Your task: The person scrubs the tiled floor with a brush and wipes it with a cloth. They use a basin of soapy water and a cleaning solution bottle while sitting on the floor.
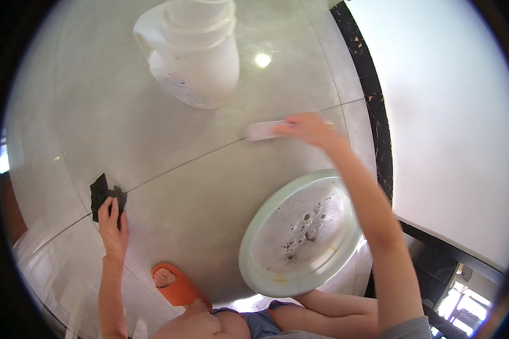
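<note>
My left hand (pixel 112 229) is on the floor at the left, its fingers gripping a crumpled black piece of cloth or thin sheet (pixel 99 193). Over the floor at upper right of centre, my right hand (pixel 309 129) holds a pale, flat, oblong object (pixel 263 130). Motion blurs this object, and I cannot tell exactly what it is. Below my right forearm stands a pale green plastic basin (pixel 254 237) of foamy, soapy water (pixel 292 229), close to my knees.
A large white plastic jug (pixel 199 55) with a handle stands on the grey tiled floor (pixel 186 199). To the right rises a white panel (pixel 445 127) above a black marble-look skirting (pixel 379 140). My foot wears an orange slipper (pixel 178 290).
</note>
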### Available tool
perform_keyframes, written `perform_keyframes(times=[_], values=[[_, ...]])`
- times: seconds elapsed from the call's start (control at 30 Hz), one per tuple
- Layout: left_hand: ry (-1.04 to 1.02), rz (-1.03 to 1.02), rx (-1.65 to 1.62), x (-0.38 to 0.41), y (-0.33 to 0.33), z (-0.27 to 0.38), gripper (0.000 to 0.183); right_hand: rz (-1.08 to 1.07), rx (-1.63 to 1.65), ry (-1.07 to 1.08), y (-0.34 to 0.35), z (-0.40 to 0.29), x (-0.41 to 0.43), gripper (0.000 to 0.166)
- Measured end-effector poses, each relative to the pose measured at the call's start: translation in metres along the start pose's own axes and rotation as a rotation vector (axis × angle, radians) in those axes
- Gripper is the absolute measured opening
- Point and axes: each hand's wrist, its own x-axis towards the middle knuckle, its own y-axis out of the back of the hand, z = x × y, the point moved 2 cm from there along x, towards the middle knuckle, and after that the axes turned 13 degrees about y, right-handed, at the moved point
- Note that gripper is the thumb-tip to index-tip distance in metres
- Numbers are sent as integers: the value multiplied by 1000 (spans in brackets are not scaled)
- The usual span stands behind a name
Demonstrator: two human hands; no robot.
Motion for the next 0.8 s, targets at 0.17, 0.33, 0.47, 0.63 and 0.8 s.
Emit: perform_keyframes(times=[0.17, 0.33, 0.47, 0.63, 0.8], values=[[-35, 4, -5, -1, 0, -1, 44, -13, -100, 262, -42, -91, 35, 60], [-21, 23, 1, -3, -2, -2, 45, -18, 45, -36, 11, 25, -4, 66], [-29, 11, 6, -1, -1, -1, 44, 106, -77, 56, 3, 34, 3, 67], [-45, -7, 28, 0, 3, 3, 43, 39, -70, 348, -64, -95, 47, 63], [-32, -6, 1, -2, 2, 4, 44, 113, 18, 198, -23, -54, 18, 62]])
